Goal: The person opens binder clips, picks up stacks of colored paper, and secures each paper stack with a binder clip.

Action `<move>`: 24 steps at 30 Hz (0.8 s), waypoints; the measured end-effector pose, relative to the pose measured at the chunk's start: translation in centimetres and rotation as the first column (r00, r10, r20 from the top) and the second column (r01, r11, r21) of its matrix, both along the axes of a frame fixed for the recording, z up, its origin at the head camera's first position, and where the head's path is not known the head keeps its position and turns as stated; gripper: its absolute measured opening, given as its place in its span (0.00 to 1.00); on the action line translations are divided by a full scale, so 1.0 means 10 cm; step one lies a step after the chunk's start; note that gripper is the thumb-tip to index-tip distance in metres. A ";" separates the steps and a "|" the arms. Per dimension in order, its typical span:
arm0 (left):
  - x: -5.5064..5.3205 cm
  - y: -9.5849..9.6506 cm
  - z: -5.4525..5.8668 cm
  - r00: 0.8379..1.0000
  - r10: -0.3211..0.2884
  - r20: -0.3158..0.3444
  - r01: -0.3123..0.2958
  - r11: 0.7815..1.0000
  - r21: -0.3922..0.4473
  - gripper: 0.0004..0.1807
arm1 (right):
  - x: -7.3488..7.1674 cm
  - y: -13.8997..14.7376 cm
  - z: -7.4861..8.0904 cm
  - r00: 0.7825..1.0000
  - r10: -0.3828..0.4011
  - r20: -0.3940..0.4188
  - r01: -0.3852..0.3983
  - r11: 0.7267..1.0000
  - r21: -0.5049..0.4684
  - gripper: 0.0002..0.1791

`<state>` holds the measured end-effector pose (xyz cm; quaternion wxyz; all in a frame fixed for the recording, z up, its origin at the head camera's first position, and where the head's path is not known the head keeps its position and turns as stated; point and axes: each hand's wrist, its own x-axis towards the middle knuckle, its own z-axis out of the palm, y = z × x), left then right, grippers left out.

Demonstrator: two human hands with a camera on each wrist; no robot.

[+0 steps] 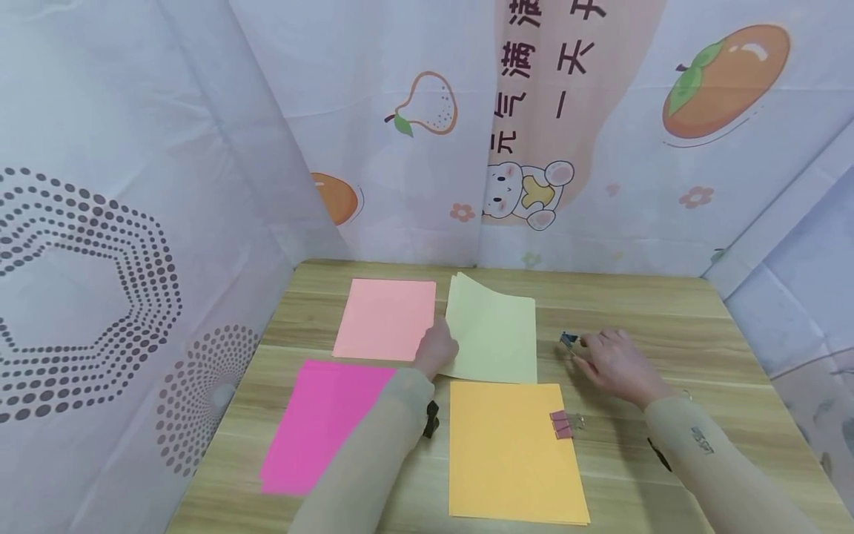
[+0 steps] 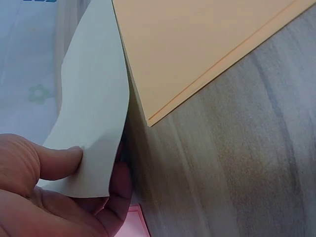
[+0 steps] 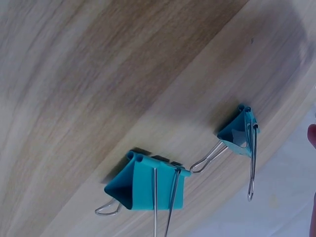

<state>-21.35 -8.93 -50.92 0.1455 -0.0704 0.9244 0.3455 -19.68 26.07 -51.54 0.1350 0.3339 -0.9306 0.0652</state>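
My left hand [image 1: 437, 347] pinches the left edge of the pale yellow paper sheets [image 1: 497, 330]. In the left wrist view, the thumb lies on top of the paper [image 2: 94, 98] and the fingers are beneath, with the held end bent up. To the right of the sheets, my right hand [image 1: 617, 365] reaches low over the table, its fingers right beside a teal binder clip [image 1: 568, 338]. The right wrist view shows two teal binder clips, a nearer one [image 3: 155, 185] and a smaller-looking one [image 3: 239, 131], with fingertips [image 3: 312, 134] at the right edge, apart from both.
Light pink paper [image 1: 387, 319] lies at the back left, with magenta paper [image 1: 327, 415] in front of it. Orange paper [image 1: 514, 452] lies at the front middle, a dark pink binder clip [image 1: 562, 425] on its right edge. Printed curtains [image 1: 400, 185] hang behind the wooden table [image 1: 640, 304].
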 end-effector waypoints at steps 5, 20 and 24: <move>0.02 0.00 0.01 1.000 0.022 0.005 -0.022 1.000 -0.010 0.21 | 0.00 0.00 0.00 1.000 0.001 0.004 -0.001 1.000 0.009 0.17; 0.00 -0.01 0.00 0.998 0.046 -0.053 -0.037 0.985 0.169 0.22 | 0.04 -0.03 0.05 1.000 0.011 0.017 -0.011 1.000 0.011 0.15; -0.02 -0.02 -0.03 0.995 0.038 -0.090 -0.013 0.963 0.269 0.26 | 0.04 -0.05 0.06 1.000 0.026 0.003 -0.026 1.000 -0.002 0.15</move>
